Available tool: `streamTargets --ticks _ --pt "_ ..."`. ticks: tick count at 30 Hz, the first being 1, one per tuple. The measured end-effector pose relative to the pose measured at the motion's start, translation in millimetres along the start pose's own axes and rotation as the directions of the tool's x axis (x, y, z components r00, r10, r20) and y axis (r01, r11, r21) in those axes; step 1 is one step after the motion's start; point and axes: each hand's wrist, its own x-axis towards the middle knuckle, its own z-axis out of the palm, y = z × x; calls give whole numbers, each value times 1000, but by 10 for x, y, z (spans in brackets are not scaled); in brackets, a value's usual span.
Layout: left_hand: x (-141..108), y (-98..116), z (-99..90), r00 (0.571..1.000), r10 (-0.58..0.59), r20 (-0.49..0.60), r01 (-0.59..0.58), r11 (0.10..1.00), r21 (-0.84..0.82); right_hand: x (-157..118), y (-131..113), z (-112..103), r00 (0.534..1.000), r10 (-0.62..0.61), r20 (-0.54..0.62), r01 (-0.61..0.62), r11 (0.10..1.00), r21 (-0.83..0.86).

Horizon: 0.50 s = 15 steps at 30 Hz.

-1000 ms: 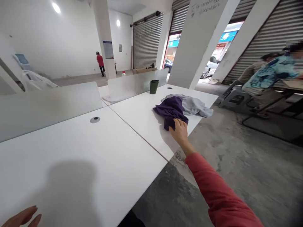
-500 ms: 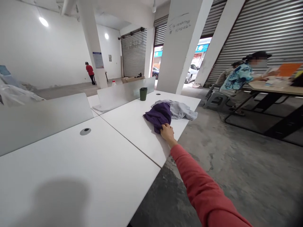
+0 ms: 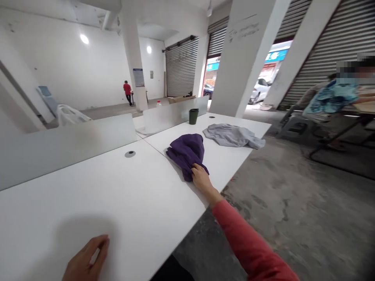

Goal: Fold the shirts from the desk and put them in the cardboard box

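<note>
My right hand (image 3: 201, 178) is shut on the near edge of a crumpled dark purple cloth garment (image 3: 185, 154), which lies bunched on the white desk (image 3: 117, 203). A little farther along the desk, a rumpled light grey cloth garment (image 3: 233, 136) lies apart from the purple one. My left hand (image 3: 86, 259) hovers at the bottom of the view, over or just on the desk's near part, with its fingers slightly curled and holding nothing.
A dark green cup (image 3: 193, 116) stands by a frosted desk divider (image 3: 172, 115). Bare concrete floor (image 3: 278, 210) lies past the desk's right edge. Two seated people (image 3: 332, 97) work at a table on the right; another person (image 3: 127, 91) stands far back.
The purple garment has come away from the grey one and now lies nearer me, with my right hand still on it. My left hand has come back into view at the bottom.
</note>
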Motion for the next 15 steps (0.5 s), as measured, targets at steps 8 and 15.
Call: streamTargets --ticks 8,15 --pt "159 385 -58 950 267 163 -276 961 33 -825 -755 111 966 -243 -89 259 898 356" --pt "497 514 191 936 251 249 -254 967 -22 -986 -979 -79 992 -15 129 -118 315 942"
